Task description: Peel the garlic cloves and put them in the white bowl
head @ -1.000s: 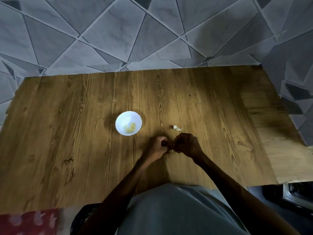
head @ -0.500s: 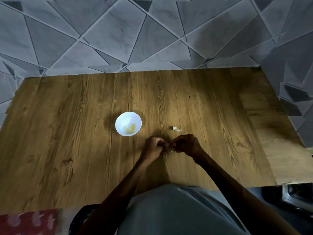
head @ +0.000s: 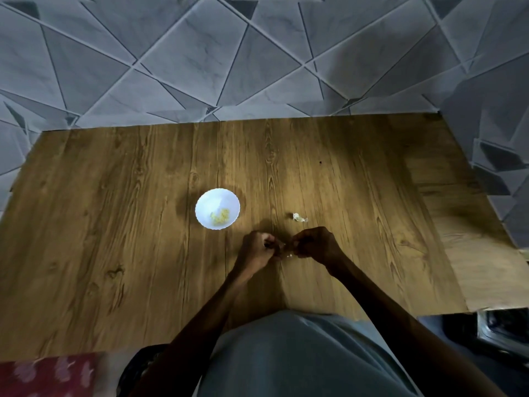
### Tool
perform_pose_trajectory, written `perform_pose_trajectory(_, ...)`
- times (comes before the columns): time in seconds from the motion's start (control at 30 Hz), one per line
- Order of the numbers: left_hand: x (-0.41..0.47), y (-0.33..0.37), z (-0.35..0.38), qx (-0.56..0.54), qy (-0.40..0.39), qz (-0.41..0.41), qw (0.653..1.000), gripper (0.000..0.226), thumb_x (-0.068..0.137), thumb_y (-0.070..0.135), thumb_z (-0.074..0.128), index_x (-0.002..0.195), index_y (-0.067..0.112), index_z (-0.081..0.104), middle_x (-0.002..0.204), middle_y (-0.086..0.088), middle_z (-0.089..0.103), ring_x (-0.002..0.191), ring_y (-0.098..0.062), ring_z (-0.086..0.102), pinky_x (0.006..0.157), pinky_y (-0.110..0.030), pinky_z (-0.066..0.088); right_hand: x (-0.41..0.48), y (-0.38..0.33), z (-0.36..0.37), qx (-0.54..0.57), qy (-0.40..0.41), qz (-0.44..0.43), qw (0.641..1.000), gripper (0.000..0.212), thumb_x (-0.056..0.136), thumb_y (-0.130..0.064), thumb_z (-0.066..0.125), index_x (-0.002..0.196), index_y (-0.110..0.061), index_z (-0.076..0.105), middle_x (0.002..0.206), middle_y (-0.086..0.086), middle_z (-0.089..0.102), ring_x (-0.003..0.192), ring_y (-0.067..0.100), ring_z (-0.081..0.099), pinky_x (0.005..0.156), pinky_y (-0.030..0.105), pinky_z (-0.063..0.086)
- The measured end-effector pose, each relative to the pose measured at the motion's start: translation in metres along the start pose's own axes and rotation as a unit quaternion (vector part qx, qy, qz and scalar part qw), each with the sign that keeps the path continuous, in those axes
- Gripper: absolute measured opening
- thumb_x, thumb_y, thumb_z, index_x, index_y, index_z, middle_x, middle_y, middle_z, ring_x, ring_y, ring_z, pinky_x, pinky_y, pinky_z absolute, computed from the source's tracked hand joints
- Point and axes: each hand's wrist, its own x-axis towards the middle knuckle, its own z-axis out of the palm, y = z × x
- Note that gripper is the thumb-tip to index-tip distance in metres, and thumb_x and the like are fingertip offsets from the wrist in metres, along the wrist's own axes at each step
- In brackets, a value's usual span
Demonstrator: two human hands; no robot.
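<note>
White bowl (head: pixel 217 209) on wooden table (head: pixel 114 224), yellowish peeled bits inside. Left hand (head: pixel 256 249) and right hand (head: pixel 313 245) curled, fingertips pinching small garlic clove (head: pixel 282 248) between them; clove's long axis too small to tell. Bowl at 10 o'clock from clove, left hand nearer. Skin scrap (head: pixel 299 217) at 1 o'clock.

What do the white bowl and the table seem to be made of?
White bowl: smooth, evenly bright white, with a scalloped rim; glazed ceramic, glass or melamine, cannot tell which. Table: brown wood grain with knots; real wood or printed laminate, the look leaves it open.
</note>
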Motion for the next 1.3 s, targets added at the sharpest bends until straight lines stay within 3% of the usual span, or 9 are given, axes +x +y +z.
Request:
perform_pose_trajectory(0.2, 0.001, -0.003, -0.005, -0.039, 0.014, 0.007, 0.999, 0.008, 0.087, 0.015, 0.072, 0.092, 0.011, 0.075, 0.084, -0.003, 0.075, 0.071, -0.009, 0.070, 0.068, -0.021, 0.056, -0.001, 0.003, 0.002, -0.005, 0.001, -0.006, 1.000, 0.009, 0.092, -0.002, 0.063, 0.093, -0.004, 0.072, 0.088, 0.016, 0.073, 0.081, 0.026, 0.073, 0.070, 0.031, 0.061)
perform_pose_trajectory(0.33, 0.003, -0.008, -0.016, -0.027, 0.042, 0.021, 0.999, 0.004, 0.086, 0.013, 0.071, 0.085, 0.012, 0.075, 0.074, 0.003, 0.073, 0.061, -0.004, 0.068, 0.064, -0.016, 0.052, 0.000, 0.005, 0.003, -0.010, 0.000, -0.005, 1.000, 0.010, 0.093, -0.002, 0.062, 0.094, -0.003, 0.072, 0.089, 0.014, 0.073, 0.081, 0.023, 0.073, 0.070, 0.029, 0.061)
perform_pose_trajectory(0.5, 0.007, -0.024, -0.024, -0.011, 0.077, -0.017, 0.997, 0.009, 0.088, 0.010, 0.068, 0.081, 0.011, 0.074, 0.075, -0.002, 0.074, 0.065, -0.013, 0.071, 0.073, -0.040, 0.060, -0.001, 0.005, 0.004, 0.003, 0.003, 0.001, 1.000, 0.011, 0.093, -0.001, 0.061, 0.090, -0.006, 0.070, 0.089, 0.015, 0.072, 0.083, 0.025, 0.073, 0.071, 0.028, 0.061)
perform_pose_trajectory(0.73, 0.008, -0.025, -0.024, 0.025, 0.101, -0.049, 0.993, 0.021, 0.085, 0.027, 0.073, 0.074, 0.010, 0.074, 0.065, -0.002, 0.071, 0.059, -0.015, 0.068, 0.071, -0.035, 0.059, 0.005, 0.004, 0.008, -0.019, 0.012, 0.011, 1.000, 0.011, 0.092, -0.001, 0.062, 0.088, -0.007, 0.070, 0.086, 0.012, 0.072, 0.082, 0.024, 0.072, 0.069, 0.027, 0.061)
perform_pose_trajectory(0.83, 0.009, -0.028, -0.022, 0.004, 0.114, -0.059, 0.992, 0.017, 0.085, 0.024, 0.073, 0.072, 0.014, 0.072, 0.065, -0.001, 0.071, 0.060, -0.016, 0.069, 0.071, -0.038, 0.059, 0.006, 0.008, 0.007, -0.072, 0.022, -0.030, 0.997, 0.012, 0.091, -0.003, 0.065, 0.086, -0.013, 0.069, 0.083, 0.005, 0.072, 0.077, 0.019, 0.072, 0.071, 0.029, 0.061)
perform_pose_trajectory(0.97, 0.006, -0.032, -0.026, -0.048, 0.105, -0.086, 0.990, 0.019, 0.090, 0.006, 0.062, 0.077, 0.018, 0.070, 0.074, -0.001, 0.072, 0.064, -0.017, 0.071, 0.076, -0.040, 0.060, 0.008, 0.011, 0.005, -0.252, 0.042, -0.114, 0.960, 0.015, 0.092, -0.002, 0.062, 0.099, -0.010, 0.073, 0.092, -0.003, 0.068, 0.081, 0.009, 0.067, 0.074, 0.023, 0.057)
perform_pose_trajectory(1.07, 0.002, -0.034, -0.028, -0.093, 0.083, -0.090, 0.988, 0.021, 0.093, 0.003, 0.060, 0.080, 0.018, 0.068, 0.079, -0.004, 0.072, 0.071, -0.019, 0.072, 0.078, -0.041, 0.060, 0.008, 0.008, 0.009, -0.320, 0.056, -0.141, 0.935, 0.020, 0.092, 0.000, 0.059, 0.103, -0.010, 0.072, 0.098, -0.001, 0.070, 0.081, 0.009, 0.067, 0.066, 0.016, 0.051)
perform_pose_trajectory(1.3, -0.008, -0.035, -0.023, -0.085, 0.058, -0.082, 0.991, 0.011, 0.092, 0.003, 0.061, 0.091, 0.011, 0.069, 0.084, -0.005, 0.071, 0.072, -0.017, 0.072, 0.077, -0.038, 0.060, 0.012, 0.011, 0.032, -0.398, 0.034, -0.230, 0.888, 0.023, 0.091, -0.001, 0.060, 0.111, -0.009, 0.069, 0.105, 0.007, 0.066, 0.087, 0.019, 0.067, 0.074, 0.030, 0.057)
